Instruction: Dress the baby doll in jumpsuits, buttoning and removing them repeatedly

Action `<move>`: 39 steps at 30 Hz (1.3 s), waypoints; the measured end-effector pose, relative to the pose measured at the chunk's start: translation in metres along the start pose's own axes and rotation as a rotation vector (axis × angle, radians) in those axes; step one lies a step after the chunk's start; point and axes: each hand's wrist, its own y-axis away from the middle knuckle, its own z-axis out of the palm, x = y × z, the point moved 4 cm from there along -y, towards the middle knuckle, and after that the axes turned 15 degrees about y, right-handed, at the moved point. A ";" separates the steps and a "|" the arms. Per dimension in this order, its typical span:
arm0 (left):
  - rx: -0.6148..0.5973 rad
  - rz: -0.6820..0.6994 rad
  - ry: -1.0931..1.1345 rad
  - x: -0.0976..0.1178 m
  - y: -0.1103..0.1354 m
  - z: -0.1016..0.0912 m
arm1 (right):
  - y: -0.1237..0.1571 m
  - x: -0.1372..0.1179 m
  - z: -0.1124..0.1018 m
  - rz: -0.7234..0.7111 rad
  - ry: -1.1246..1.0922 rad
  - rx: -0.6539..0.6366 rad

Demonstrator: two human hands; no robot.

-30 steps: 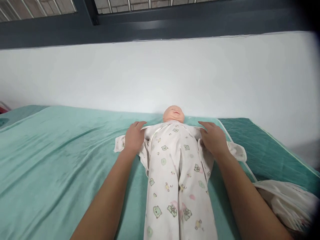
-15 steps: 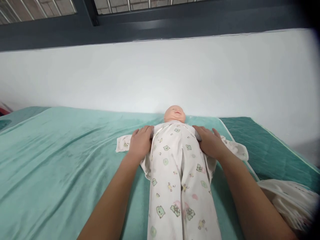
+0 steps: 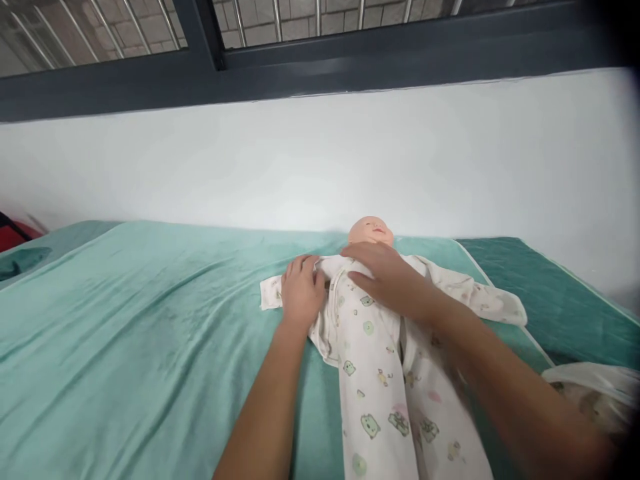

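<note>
Pale green cover (image 3: 175,320), creased, beside darker green sheet (image 3: 505,267). White wall (image 3: 225,167) behind; dark window frame (image 3: 350,70) above, metal bars (image 3: 318,20) beyond. Doll (image 3: 370,230) lies face-up on cover, head near wall, printed garment (image 3: 373,400) over body. Left hand (image 3: 303,290) at garment's side, grip unclear; right hand (image 3: 383,273) over garment's top, thumb and fingers parted.

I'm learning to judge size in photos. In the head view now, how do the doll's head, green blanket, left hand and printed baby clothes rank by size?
Largest to smallest, as they look:
1. Green blanket
2. Printed baby clothes
3. Left hand
4. Doll's head, partly hidden
</note>
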 end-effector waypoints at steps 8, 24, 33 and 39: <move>-0.036 -0.192 -0.137 -0.014 -0.004 -0.001 | -0.079 -0.033 0.057 -0.162 0.385 -0.518; 0.038 -0.281 -0.152 -0.017 -0.003 -0.019 | -0.072 -0.007 0.039 -0.185 0.480 -0.503; 0.043 -0.330 0.003 -0.029 -0.002 -0.022 | -0.056 0.021 -0.008 -0.062 0.557 -0.443; 0.020 -0.276 0.047 -0.029 -0.005 -0.022 | -0.056 0.017 -0.008 -0.009 0.501 -0.401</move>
